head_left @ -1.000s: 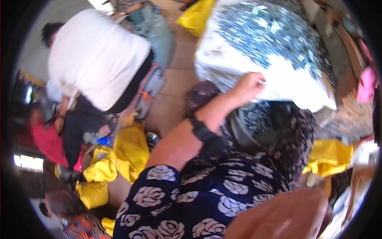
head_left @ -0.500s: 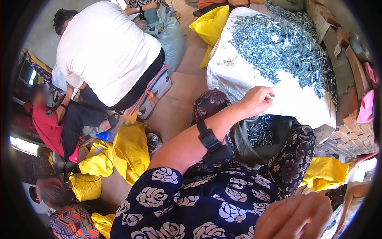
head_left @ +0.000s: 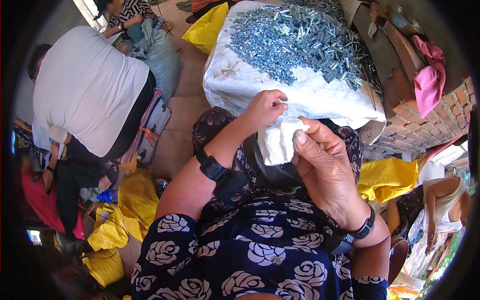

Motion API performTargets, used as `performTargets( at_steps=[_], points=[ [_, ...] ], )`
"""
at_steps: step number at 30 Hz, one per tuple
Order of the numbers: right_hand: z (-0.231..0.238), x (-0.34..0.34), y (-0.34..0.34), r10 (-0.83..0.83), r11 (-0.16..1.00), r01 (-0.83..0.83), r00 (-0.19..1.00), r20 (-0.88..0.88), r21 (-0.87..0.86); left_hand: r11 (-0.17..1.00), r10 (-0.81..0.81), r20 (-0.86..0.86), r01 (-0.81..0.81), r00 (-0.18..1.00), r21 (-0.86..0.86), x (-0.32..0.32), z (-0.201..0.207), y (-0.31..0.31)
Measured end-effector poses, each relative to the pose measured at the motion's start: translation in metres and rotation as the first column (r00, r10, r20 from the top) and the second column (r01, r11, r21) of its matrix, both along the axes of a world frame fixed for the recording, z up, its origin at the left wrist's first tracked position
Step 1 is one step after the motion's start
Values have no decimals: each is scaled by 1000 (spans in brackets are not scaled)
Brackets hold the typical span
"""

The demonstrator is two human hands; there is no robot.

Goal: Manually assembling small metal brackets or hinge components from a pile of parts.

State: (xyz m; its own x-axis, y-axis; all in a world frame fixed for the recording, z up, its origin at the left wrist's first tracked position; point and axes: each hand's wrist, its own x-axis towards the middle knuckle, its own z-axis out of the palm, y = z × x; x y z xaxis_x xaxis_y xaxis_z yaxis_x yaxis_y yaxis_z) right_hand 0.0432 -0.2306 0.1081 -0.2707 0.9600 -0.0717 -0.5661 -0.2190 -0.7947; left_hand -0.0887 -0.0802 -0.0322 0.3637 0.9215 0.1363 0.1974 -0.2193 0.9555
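On the near side of a white sheet (head_left: 325,95), the right hand (head_left: 322,159) pinches a crumpled white wad (head_left: 276,146). By the sheet's near edge, the left hand (head_left: 266,108) has curled fingers, possibly gripping something; I cannot tell. Small metal pieces (head_left: 300,42) heap across the sheet's far part.

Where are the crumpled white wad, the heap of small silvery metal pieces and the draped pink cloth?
Crumpled white wad (head_left: 276,145), head view: its folded front.
Heap of small silvery metal pieces (head_left: 305,44), head view: its middle.
Draped pink cloth (head_left: 430,81), head view: its hanging middle.
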Motion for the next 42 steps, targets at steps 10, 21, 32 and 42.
performTargets(
  at_steps=[10,21,32,42],
  points=[
    [-11,5,6,-61,997,70,978,197,-35,999,-12,1,12,1000,45,-1,-8,3],
    [-14,16,12,44,997,-39,997,66,-71,999,-39,47,38,998,6,-3,0,-2],
    [-17,21,12,3,997,-3,1000,-2,-77,994,-102,-14,103,995,30,-5,-1,0],
    [31,11,-15,130,983,-153,970,206,100,995,21,-30,-18,999,102,-19,-22,-5]
  ],
)
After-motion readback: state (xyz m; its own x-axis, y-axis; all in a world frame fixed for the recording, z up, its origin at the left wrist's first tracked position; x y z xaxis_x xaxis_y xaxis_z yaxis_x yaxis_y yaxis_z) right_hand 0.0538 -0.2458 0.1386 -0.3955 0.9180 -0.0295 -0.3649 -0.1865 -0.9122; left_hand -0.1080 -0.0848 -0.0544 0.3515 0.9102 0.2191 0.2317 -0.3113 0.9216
